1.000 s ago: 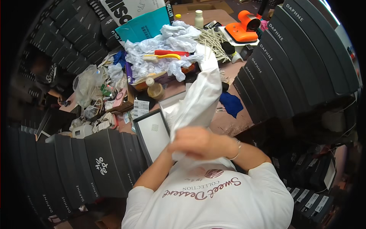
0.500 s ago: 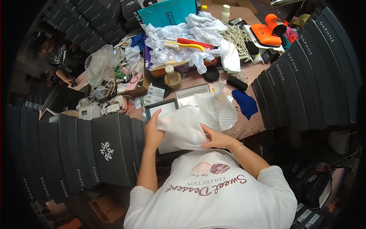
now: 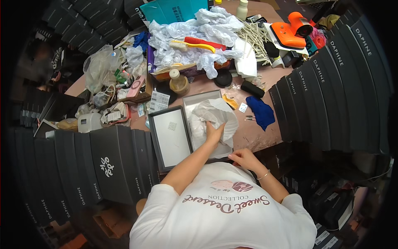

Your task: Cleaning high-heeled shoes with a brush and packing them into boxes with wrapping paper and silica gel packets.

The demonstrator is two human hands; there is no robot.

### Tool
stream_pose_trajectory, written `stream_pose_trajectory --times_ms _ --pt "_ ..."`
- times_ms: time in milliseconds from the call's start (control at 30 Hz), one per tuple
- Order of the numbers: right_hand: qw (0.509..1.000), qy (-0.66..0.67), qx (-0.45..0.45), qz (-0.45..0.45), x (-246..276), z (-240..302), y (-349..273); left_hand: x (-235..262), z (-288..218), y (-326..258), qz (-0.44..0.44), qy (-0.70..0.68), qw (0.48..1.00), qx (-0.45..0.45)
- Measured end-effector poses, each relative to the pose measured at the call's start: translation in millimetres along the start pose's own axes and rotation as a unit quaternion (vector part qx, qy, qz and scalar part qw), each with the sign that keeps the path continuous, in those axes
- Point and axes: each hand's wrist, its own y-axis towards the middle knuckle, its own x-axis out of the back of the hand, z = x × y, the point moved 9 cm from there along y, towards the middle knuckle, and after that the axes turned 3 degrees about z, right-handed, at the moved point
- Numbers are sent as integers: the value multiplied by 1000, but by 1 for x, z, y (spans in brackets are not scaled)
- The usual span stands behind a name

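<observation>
An open grey-rimmed shoe box (image 3: pixel 202 97) stands on the table in front of me, with a bundle in white tissue paper (image 3: pixel 199 118) inside it. What the paper wraps is hidden. My left hand (image 3: pixel 214 135) reaches into the box and grips the bundle, its fingers partly lost in the paper. By the near right corner of the box, my right hand (image 3: pixel 244 159) has its fingers curled together; whatever is in them, if anything, does not show. Left of the box lies its dark-edged lid (image 3: pixel 172 143), white inside up.
Stacked dark shoe boxes wall both sides, on the right (image 3: pixel 331 91) and left (image 3: pixel 112 166). Behind lie a glass bottle (image 3: pixel 179 83), a heap of crumpled paper (image 3: pixel 195 29), brushes, an orange device (image 3: pixel 288 35) and a blue cloth (image 3: pixel 262 113). A person is at far left.
The white bundle, held up between both hands before, now sits down in the box. My left hand has moved right and into the box; the right hand has let go and drawn back toward me.
</observation>
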Motion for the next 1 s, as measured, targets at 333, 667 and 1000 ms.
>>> stream_pose_trajectory --times_ms 333,667,1000 --pt "909 -54 331 -248 78 59 46 6 -7 6 18 -121 992 40" --pt "752 -519 335 -231 -6 95 56 106 -99 -97 -181 287 903 -262" --pt "708 -575 315 -260 -52 93 59 140 17 -92 55 501 860 -75"
